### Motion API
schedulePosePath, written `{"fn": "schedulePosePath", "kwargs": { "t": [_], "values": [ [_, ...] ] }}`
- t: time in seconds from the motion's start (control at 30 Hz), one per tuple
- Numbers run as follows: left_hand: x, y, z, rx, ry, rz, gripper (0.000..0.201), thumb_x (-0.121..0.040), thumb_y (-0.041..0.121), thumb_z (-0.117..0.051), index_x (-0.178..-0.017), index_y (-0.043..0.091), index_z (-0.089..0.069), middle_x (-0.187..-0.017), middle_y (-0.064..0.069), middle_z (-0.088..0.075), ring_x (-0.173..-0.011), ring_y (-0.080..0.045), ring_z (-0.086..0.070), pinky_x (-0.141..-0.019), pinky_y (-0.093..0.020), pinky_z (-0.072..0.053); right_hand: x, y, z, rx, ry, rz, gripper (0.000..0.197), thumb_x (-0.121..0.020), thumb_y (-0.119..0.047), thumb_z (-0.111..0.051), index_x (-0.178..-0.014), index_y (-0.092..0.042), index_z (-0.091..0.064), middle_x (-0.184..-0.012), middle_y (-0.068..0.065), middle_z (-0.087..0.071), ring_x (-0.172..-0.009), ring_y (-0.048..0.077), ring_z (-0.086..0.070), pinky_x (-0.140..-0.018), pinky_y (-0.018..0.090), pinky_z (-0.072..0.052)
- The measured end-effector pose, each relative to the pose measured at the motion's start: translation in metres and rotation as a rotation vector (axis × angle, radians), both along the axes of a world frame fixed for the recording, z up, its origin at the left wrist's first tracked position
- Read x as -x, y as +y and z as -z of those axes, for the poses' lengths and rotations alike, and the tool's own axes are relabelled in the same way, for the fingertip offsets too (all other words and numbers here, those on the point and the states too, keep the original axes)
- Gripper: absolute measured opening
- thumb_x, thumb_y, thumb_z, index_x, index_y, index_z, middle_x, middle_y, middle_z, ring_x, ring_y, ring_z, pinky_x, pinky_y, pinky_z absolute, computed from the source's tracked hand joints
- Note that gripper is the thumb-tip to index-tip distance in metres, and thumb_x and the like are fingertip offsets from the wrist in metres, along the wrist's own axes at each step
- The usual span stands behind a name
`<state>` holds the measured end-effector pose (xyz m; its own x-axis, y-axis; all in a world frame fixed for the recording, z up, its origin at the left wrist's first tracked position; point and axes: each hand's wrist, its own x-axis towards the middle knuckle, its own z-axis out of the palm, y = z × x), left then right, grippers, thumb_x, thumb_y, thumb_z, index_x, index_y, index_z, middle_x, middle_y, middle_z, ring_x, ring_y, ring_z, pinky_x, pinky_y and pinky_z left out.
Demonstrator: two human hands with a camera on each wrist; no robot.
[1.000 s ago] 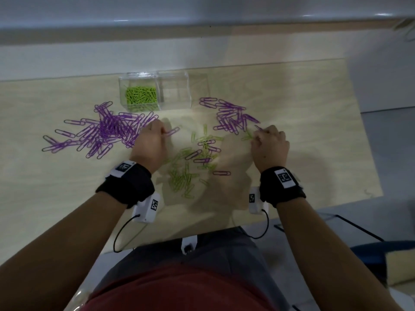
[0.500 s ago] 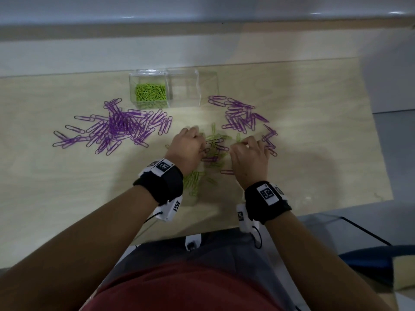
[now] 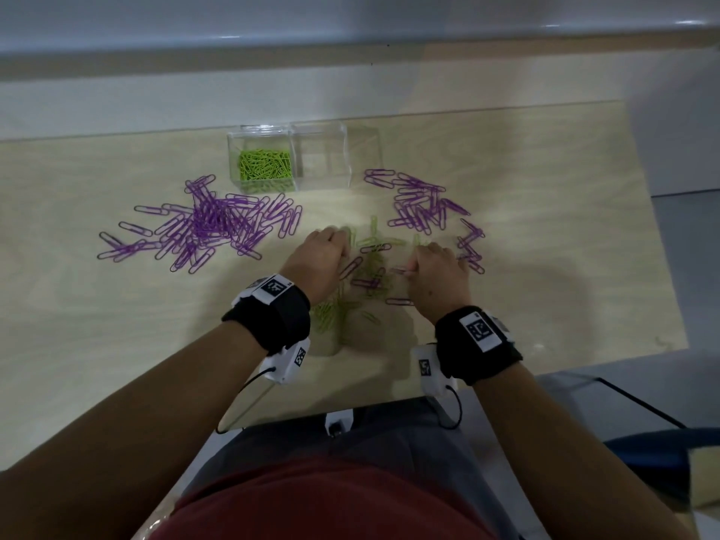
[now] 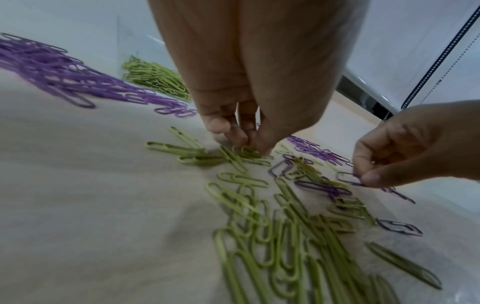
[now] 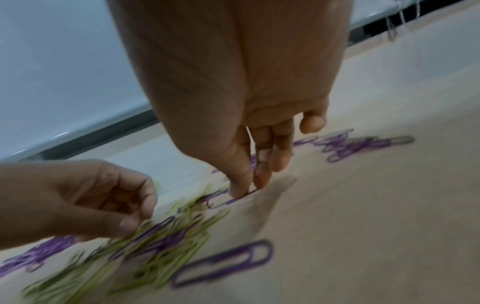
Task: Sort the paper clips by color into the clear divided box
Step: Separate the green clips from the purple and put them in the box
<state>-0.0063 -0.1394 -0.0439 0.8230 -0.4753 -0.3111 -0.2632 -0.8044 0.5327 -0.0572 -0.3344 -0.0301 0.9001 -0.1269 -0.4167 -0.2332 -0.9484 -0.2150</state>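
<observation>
Head view, table as clock face, person at 6.

Clear divided box [image 3: 289, 157] sits at 12 on the wooden table [image 3: 545, 189]. Its left compartment holds green paper clips [image 3: 265, 163]; the right compartment [image 3: 323, 157] looks empty.

Loose clips lie in three groups. Big purple pile [image 3: 210, 224] at 9 to 10. Smaller purple pile [image 3: 422, 204] at 1 to 2. Mixed heap [image 3: 362, 274] at centre, mostly green with a few purple strays.

Left hand [image 3: 321, 263]: fingertips bunched and pressed down into green clips at the heap's 9 o'clock edge. Wrist view shows the tips closing on a green clip [image 4: 246, 153]; whether it is actually gripped, cannot tell.

Right hand [image 3: 438, 274]: thumb and forefinger pinch one end of a purple clip [image 5: 228, 200] at the heap's 3 o'clock edge. The clip's far end appears low against the wood.

Step in hand, by my reading: pulling the colours apart within the mixed heap, purple outward to 3, green gathered at 9. Boxing is part done, green only.

Next move likely calls for lifting the purple clip free without snagging neighbours, since clips hook each other, then carrying it toward 1 o'clock or into the empty compartment. Left needs a firm pinch before lifting.
</observation>
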Motion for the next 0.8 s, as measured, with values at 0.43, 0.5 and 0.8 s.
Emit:
{"fn": "schedulePosePath", "kwargs": {
  "t": [0.43,0.5,0.8],
  "values": [
    [0.006,-0.024,-0.007,-0.288,0.025,-0.087,0.029,-0.088,0.03,-0.052,-0.107,0.008,-0.056,-0.118,-0.013,-0.048,-0.113,-0.033,-0.043,-0.094,-0.045,-0.037,0.02,-0.015,-0.013,-0.05,-0.067,0.032,0.019,-0.077,-0.029,-0.069,-0.092,-0.018,-0.064,-0.105,0.005,-0.051,-0.104,0.027,-0.048,-0.089,0.043,-0.037],
    [0.004,-0.021,-0.007,-0.232,0.058,-0.101,0.026,-0.088,0.031,-0.052,-0.102,0.009,-0.056,-0.113,-0.014,-0.05,-0.108,-0.033,-0.046,-0.091,-0.044,-0.041,0.029,-0.003,-0.006,-0.06,-0.014,-0.042,0.023,-0.076,-0.034,-0.071,-0.092,-0.019,-0.066,-0.105,0.004,-0.049,-0.103,0.026,-0.047,-0.086,0.042,-0.037],
    [-0.043,0.028,-0.019,-0.074,-0.118,-0.306,0.018,-0.084,0.013,-0.054,-0.096,0.0,-0.056,-0.102,-0.024,-0.056,-0.097,-0.038,-0.052,-0.081,-0.043,-0.044,0.031,-0.023,0.0,0.055,-0.005,0.089,0.019,-0.088,-0.029,-0.06,-0.091,-0.011,-0.06,-0.11,0.011,-0.051,-0.109,0.033,-0.047,-0.087,0.043,-0.036]
  ]
}}
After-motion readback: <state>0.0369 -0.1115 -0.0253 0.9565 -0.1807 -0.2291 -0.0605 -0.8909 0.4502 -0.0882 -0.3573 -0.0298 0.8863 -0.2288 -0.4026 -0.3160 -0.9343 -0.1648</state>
